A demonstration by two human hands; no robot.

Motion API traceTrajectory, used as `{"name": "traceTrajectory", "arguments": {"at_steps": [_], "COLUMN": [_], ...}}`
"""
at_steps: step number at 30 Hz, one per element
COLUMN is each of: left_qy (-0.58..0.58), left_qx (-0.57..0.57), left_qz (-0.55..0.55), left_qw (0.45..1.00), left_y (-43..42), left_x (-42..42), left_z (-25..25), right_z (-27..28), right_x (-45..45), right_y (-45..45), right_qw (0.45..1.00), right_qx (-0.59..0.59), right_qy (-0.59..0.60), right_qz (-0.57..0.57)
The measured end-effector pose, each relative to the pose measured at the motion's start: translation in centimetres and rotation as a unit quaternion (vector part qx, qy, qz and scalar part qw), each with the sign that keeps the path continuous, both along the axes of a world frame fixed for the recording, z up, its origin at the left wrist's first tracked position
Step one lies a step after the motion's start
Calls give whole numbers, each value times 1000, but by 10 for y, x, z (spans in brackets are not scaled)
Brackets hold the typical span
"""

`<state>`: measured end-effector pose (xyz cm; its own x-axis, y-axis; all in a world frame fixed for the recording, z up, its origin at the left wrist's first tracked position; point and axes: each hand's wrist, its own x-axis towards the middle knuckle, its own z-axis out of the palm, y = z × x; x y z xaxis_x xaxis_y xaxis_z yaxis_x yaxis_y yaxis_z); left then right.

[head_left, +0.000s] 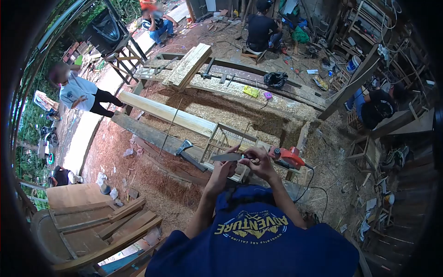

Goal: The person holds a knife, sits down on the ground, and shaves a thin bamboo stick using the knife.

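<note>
My right hand (259,162) is closed around the handle end of a knife. The knife's broad grey blade (225,157) points left, across the top of my left hand (221,174). That left hand is closed under the blade, and a thin stick (246,133) rises from about its fingers; the exact grip is hidden. Just beyond my hands stands a wooden frame with wire mesh (226,138). An orange-red power tool (287,158) with a black cord rests right of my right hand. An axe (185,148) lies left of my left hand.
Long planks (168,113) and a thick timber stack (188,67) lie ahead over wood shavings. A black plastic bag (275,79) and yellow packet (251,91) rest on the far boards. Wooden furniture parts (106,221) are lower left. A wooden post (348,87) stands right. Several people are around.
</note>
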<state>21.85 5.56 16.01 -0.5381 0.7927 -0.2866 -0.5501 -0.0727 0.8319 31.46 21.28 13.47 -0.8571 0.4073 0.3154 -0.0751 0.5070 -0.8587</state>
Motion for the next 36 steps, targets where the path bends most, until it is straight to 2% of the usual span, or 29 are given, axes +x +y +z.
{"name": "traceTrajectory", "arguments": {"at_steps": [2, 5, 6, 7, 8, 9, 10, 12, 14, 16, 19, 20, 22, 24, 25, 29, 34, 36], "left_qy": [10, 1, -21, -42, -11, 20, 53, 62, 83, 128, 219, 254, 315, 351, 369, 447, 578, 581], "left_qx": [-7, -4, 1, 8, -4, -15, -28, -55, -79, -106, -142, -154, -171, -180, -244, -243, -279, -291], "left_qz": [-1, -6, -10, -14, -13, -11, -9, 27, 57, 61, 54, 47, 49, 48, 13, 33, 61, 41], "left_qw": [1000, 1000, 1000, 999, 1000, 1000, 998, 996, 992, 984, 964, 954, 932, 918, 897, 860, 764, 759], "left_y": [-8, -20, -25, -29, -33, -38, -43, -45, -44, -36, -29, -28, -28, -31, -33, -39, -35, -30], "left_x": [0, 1, -1, -3, -1, 2, 4, 5, 2, 0, -3, -4, -7, -7, -6, -7, -8, -12], "left_z": [3, 11, 13, 14, 12, 8, 6, 2, -3, 5, 8, 7, -1, 0, 25, 14, 17, 18], "right_z": [-2, 4, -23, -20, -48, -8, -3, 1, 9, 20, 15, 14, 9, 16, 20, 17, 0, -3], "right_x": [-2, -5, -9, -12, -17, -10, -7, -8, -8, -10, -20, -22, -31, -32, -33, -32, -19, -11], "right_y": [4, 2, 7, 17, 40, 47, 60, 68, 58, 39, 8, 1, -12, -14, -15, -11, 5, 5], "right_qw": [998, 999, 997, 986, 978, 970, 973, 973, 984, 989, 989, 989, 978, 980, 981, 957, 987, 991], "right_qx": [60, 43, 21, -145, -153, -90, -48, -90, -85, -98, -142, -131, -205, -196, -191, -284, -125, -62], "right_qy": [13, -6, 22, 31, 68, -43, -22, 17, -27, -57, -25, -51, -16, -17, -17, 3, -80, -96], "right_qz": [31, 1, -70, -81, -125, -221, -224, -210, -156, -98, -35, -37, -25, -29, -32, -67, -62, -63]}}
